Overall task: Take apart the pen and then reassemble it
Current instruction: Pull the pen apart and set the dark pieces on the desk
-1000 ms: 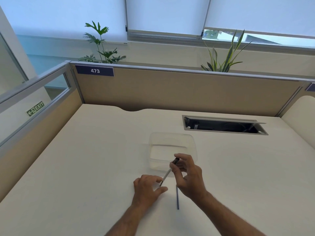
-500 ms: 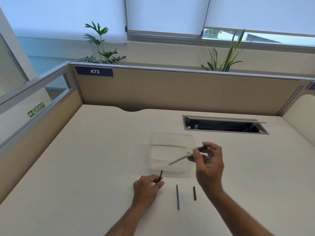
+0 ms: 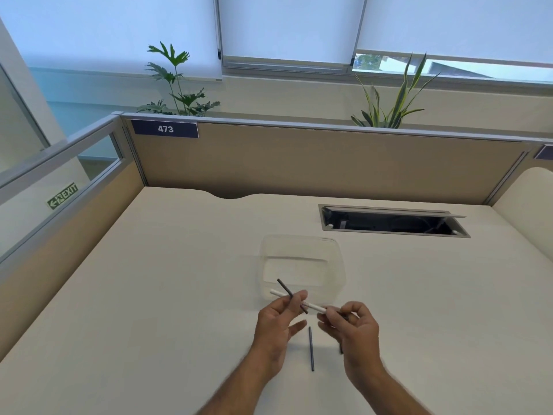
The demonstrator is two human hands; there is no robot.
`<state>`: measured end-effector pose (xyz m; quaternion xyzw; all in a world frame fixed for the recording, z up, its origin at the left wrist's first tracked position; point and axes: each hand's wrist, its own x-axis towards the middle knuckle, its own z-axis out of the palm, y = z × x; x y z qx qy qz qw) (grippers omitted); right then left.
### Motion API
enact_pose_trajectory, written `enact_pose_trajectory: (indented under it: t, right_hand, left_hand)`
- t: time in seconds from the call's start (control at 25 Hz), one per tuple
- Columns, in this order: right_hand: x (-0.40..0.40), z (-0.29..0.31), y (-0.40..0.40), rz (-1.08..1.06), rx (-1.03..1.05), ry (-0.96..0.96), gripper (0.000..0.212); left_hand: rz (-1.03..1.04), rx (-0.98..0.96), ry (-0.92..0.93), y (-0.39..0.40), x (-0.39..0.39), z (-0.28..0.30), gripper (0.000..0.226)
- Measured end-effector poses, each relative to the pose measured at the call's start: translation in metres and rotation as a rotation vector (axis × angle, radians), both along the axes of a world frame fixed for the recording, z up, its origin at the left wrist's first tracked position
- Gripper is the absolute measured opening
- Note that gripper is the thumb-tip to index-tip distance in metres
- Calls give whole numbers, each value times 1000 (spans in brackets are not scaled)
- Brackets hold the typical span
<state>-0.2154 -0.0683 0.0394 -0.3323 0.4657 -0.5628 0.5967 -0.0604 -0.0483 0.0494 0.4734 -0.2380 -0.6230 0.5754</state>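
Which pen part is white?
The thin refill tube, pinched in the right hand. The left hand's piece and the desk rod are dark.

Daylight fills the scene, coming through the blinds [image 3: 287, 25] along the far wall; they glow a pale, slightly bluish white. The desk [image 3: 149, 295] is evenly and softly lit, with only faint shadows under the left hand [image 3: 276, 323] and right hand [image 3: 354, 330]. The clear container [image 3: 302, 268] shows weak, washed-out edges. Wide-angle distortion bends the partition [image 3: 299, 163] and window frames toward the edges. The near forearms look slightly smeared, and the far plants stay fairly sharp.
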Motion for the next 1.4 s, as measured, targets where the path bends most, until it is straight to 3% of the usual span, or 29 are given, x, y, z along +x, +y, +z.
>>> enact_pose_trajectory:
  t: [0.12,0.24,0.36,0.56,0.96,1.2,1.4]
  right_hand:
    - [-2,-1,0,110,-37,237,19]
    - [-2,12,-6,136,-151,473,15]
    - [3,31,-12,188,-286,536,16]
    - [17,43,-19,262,-408,664,15]
    - [19,55,-45,231,-442,602,15]
    - [23,56,-90,337,-684,1262,19]
    - [31,49,-116,470,-714,1612,26]
  left_hand:
    - [94,-47,-72,-4,-2,4,16]
    - [150,-149,-382,-8,0,4,8]
    - [142,-286,-635,-8,1,4,5]
    - [93,-406,-813,-8,2,2,11]
    - [132,-434,-866,-10,17,-2,31]
    - [264,-338,-717,-9,24,-1,42]
    - [226,-311,-703,-11,30,-4,32]
